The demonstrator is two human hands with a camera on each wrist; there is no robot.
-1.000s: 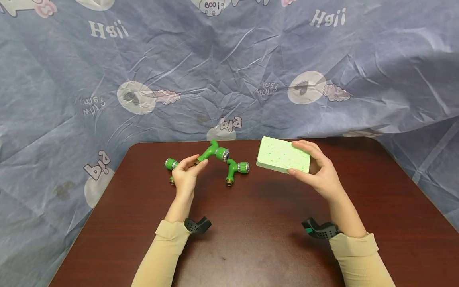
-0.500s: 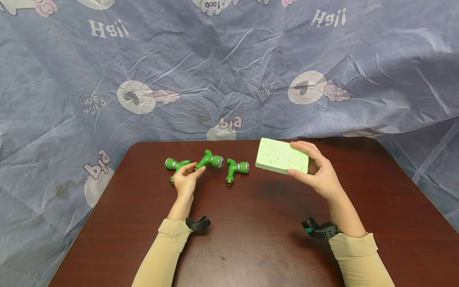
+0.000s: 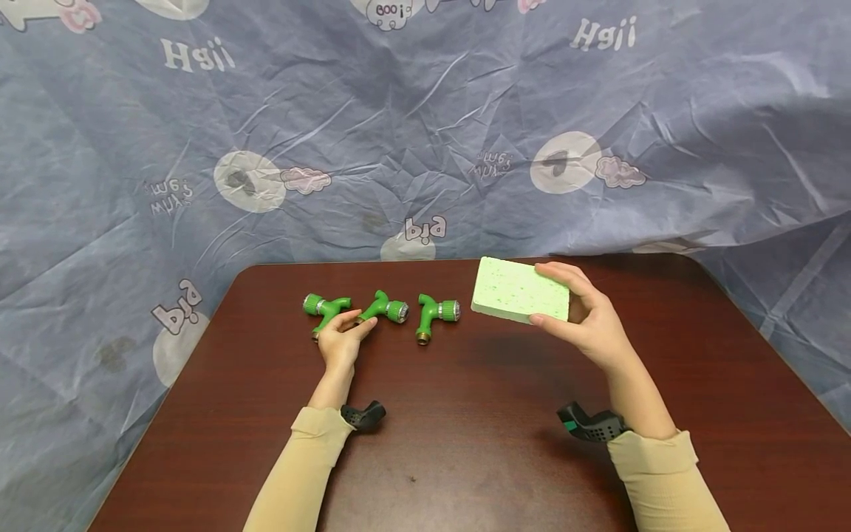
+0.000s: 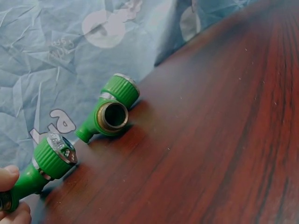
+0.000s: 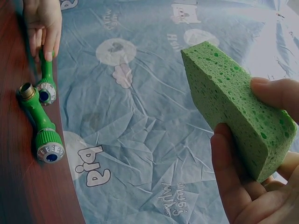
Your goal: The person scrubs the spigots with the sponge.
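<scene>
My left hand pinches the threaded end of a green tap low at the table's far side; the left wrist view shows thumb and finger on that end of the tap. To its left lies a second green tap, partly behind the hand. A third tap lies to the right, its brass threaded mouth toward me. My right hand grips a light green sponge by its right end, raised over the table. Thumb and fingers clasp the porous sponge from opposite faces in the right wrist view.
The dark brown wooden table runs back to a wrinkled blue-grey printed cloth hanging behind it. Black wrist-worn devices sit on both arms, near the cuffs of the pale sleeves.
My left hand has lowered its tap, which has come down and slightly left between the other two taps. My right hand and the sponge have stayed nearly in place.
</scene>
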